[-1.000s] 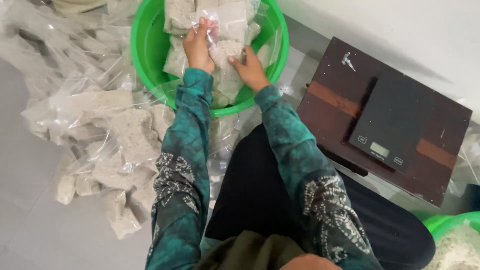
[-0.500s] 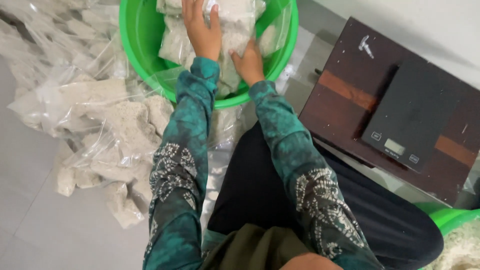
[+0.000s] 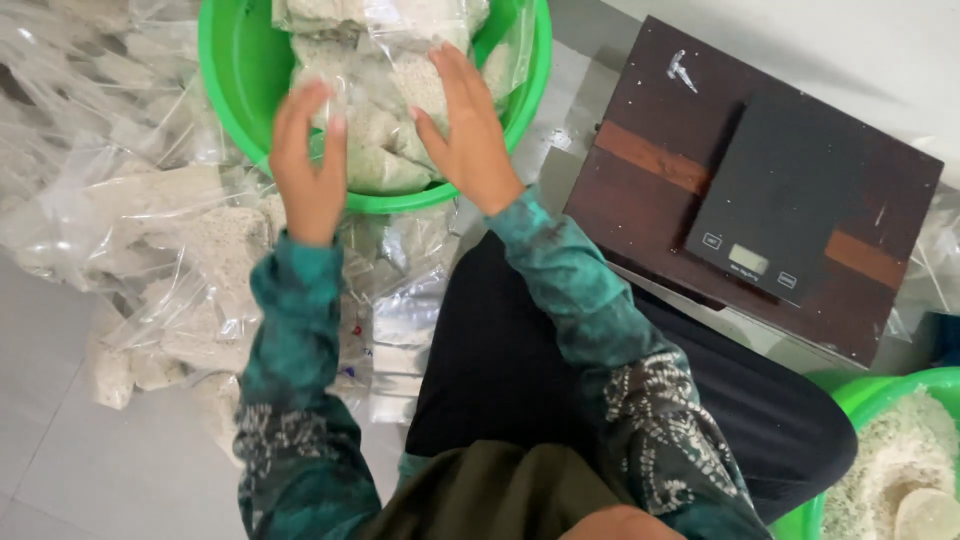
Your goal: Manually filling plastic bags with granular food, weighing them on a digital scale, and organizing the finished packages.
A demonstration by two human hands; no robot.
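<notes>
A green basin sits ahead of me, filled with clear plastic bags of pale grainy powder. My left hand hovers over the basin's near rim with fingers apart and holds nothing. My right hand is spread flat, palm down, above the bags in the basin, touching or just over them. Both arms wear teal patterned sleeves.
A heap of more filled clear bags lies on the floor to the left. A dark wooden board carries a black digital scale at the right. A second green basin of powder shows at the lower right.
My left hand has pulled back out of the basin to its near rim and let go of the bag. My right hand has opened flat over the bags.
</notes>
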